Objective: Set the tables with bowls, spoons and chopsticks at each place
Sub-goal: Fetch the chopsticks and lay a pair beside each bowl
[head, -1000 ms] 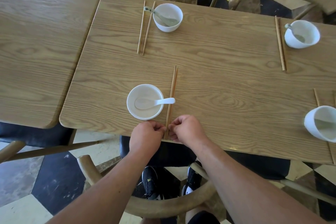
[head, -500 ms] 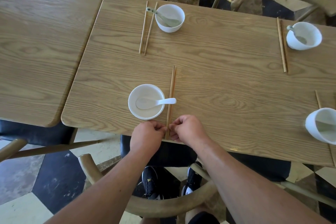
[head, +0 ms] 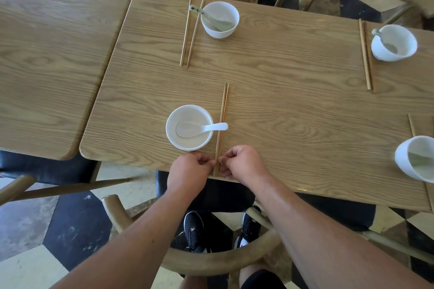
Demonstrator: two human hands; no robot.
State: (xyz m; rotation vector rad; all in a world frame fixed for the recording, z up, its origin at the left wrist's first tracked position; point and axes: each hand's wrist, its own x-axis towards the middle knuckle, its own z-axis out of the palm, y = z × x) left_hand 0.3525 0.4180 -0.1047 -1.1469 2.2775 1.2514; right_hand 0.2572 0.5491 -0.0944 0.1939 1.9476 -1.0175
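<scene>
Wooden near ends pinched between curled fingers [head: 209,161] of L hand [head: 187,169] and R hand [head: 244,163]: thin chopstick pair [head: 223,110] lies on oak-grain worktop [head: 293,112], just right of white ceramic bowl [head: 171,138] w/ white spoon [head: 211,127]. Risk: spoon handle crosses sticks; sliding them may flip it.

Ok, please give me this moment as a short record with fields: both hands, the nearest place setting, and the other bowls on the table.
left hand: pinches the near end of the near chopsticks from the left
right hand: pinches the same end from the right
near bowl: white, just left of the near chopsticks
spoon: lies in the near bowl, handle resting over the chopsticks
other bowls: far bowl, far right bowl, near right bowl, chopsticks by each
table: wooden
</scene>
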